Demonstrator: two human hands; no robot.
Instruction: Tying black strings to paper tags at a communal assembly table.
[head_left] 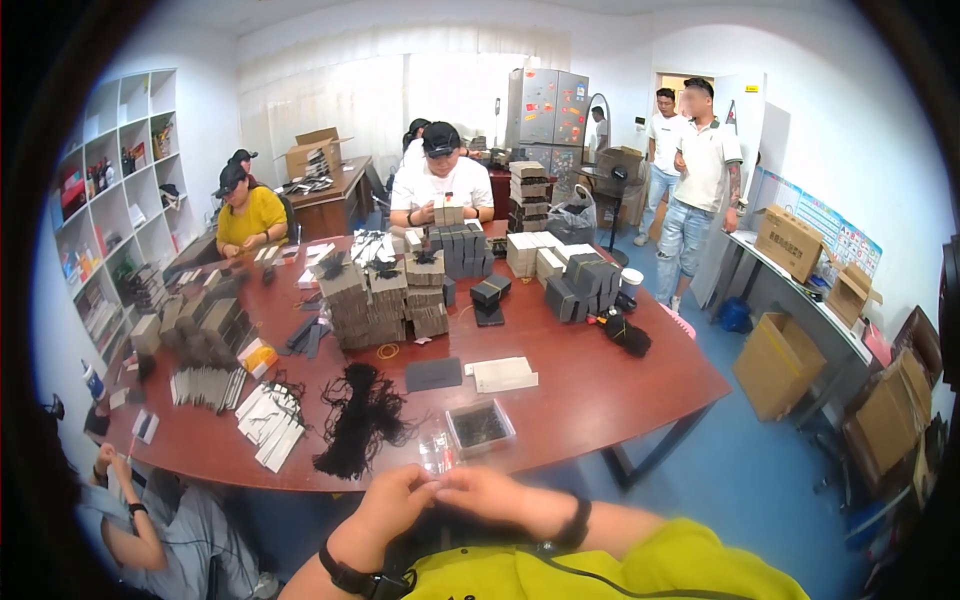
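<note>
My left hand (392, 506) and my right hand (492, 499) meet at the table's near edge, fingertips pinched together. Whatever lies between the fingers is too small and hidden to name. Just beyond them rests a small clear plastic piece (437, 452) with a bit of red. A shallow clear box (506, 432) of small black items stands beside it. To the left sprawls a bundle of black cords (360, 425), with white strips with black cords (268, 428) further left. A dark grey flat piece (433, 375) and a white one (503, 375) lie beyond the box.
Stacked grey-brown cartons (360, 312) and dark grey boxes (585, 285) crowd the red-brown table (620, 385). A co-worker in white (462, 185) sits opposite; another person (140, 535) sits at lower left. Two people stand at right, and a cardboard box (780, 365) is on the floor.
</note>
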